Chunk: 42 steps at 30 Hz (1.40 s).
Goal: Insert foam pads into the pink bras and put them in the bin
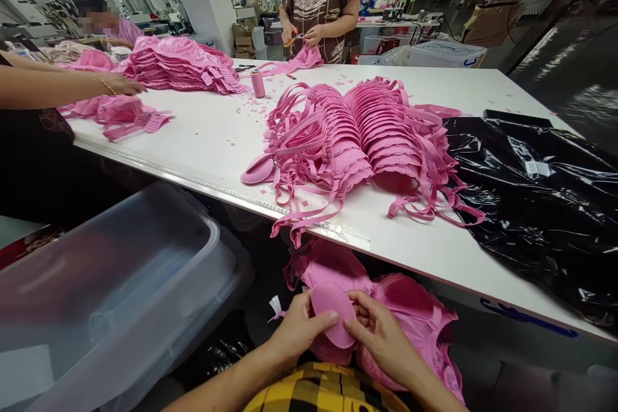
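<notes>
Between my two hands is a pink oval bra pad (332, 310), held up at the front of my body. My left hand (304, 322) pinches its left side, thumb on the near face. On the opposite side my right hand (374, 325) grips the edge, thumb also in front. Beneath and behind the hands, a pink bra (410, 309) lies below the table edge, partly hidden by them. Another pink pad (257, 169) rests on the table near its front edge, beside a long row of nested pink bras (357, 135) with loose straps.
A white table (207, 135) spans the view. Black plastic bags (541, 174) cover its right end. Clear plastic bins (145, 283) stand at lower left. A pink thread spool (257, 84) and a bra stack (178, 67) sit farther back. Across the table a person (321, 0) holds orange-handled scissors.
</notes>
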Each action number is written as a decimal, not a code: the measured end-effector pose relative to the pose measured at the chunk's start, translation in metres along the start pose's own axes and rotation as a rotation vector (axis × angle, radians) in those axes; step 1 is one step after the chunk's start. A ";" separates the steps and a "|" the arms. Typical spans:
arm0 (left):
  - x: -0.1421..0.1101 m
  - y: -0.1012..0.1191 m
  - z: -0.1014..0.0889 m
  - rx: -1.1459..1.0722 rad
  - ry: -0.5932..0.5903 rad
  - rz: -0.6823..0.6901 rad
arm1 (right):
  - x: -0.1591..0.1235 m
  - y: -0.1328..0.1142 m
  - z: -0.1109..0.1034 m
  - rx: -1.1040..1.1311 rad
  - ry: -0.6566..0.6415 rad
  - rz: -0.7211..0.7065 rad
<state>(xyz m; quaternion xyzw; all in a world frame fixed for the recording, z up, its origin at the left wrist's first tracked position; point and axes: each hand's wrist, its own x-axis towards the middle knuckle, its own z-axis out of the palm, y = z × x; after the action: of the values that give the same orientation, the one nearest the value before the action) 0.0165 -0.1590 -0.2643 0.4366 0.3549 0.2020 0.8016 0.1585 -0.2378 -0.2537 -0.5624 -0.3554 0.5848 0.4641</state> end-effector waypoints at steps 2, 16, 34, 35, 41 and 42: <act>0.002 0.006 -0.002 0.089 -0.018 0.029 | -0.001 -0.005 -0.005 -0.053 -0.016 -0.014; 0.013 0.010 0.020 0.097 0.043 -0.094 | -0.030 0.008 -0.023 -0.579 0.144 -0.325; 0.014 0.010 0.044 0.105 -0.118 -0.171 | -0.058 0.020 -0.045 -0.618 0.173 -0.342; 0.014 0.011 0.046 0.111 -0.130 -0.171 | -0.059 0.020 -0.045 -0.604 0.177 -0.343; 0.022 0.028 0.045 0.180 -0.099 -0.075 | -0.071 0.014 -0.077 -0.330 0.354 -0.381; 0.024 0.032 0.044 0.195 -0.080 -0.043 | -0.074 0.015 -0.086 -0.264 0.429 -0.373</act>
<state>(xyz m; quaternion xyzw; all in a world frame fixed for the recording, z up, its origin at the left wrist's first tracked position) 0.0649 -0.1508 -0.2306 0.5128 0.3499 0.1319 0.7728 0.2369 -0.3216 -0.2535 -0.6535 -0.4193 0.3063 0.5508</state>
